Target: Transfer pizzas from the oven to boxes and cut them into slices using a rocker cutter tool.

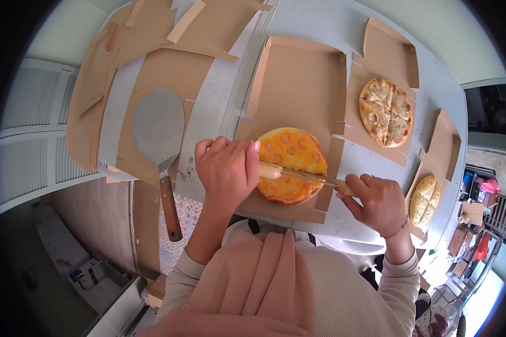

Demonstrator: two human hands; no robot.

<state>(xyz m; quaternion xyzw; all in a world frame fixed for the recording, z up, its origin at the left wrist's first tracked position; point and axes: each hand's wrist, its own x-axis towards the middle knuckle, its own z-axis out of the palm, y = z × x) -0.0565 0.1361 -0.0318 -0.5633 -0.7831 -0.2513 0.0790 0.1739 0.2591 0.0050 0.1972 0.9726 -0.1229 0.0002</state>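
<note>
A two-handled pizza knife (308, 175) lies across a round cheese pizza (291, 147) topped with pink rounds. My left hand (230, 168) is closed around its pale handle on the left. My right hand (375, 202) grips the other pale handle, just past the pizza's right edge. The blade covers a line across the pizza's middle; how deep it sits cannot be told. Under the pizza is an open cardboard pizza box (299, 84), its lid folded back away from me.
A metal pizza peel (160, 122) with a wooden handle rests on cardboard at left. More flattened cardboard (211, 25) lies beyond it. At right are a cut pizza (386, 111) in an open box and an oval scored bread (425, 202) in another, near the table's edge (457, 177).
</note>
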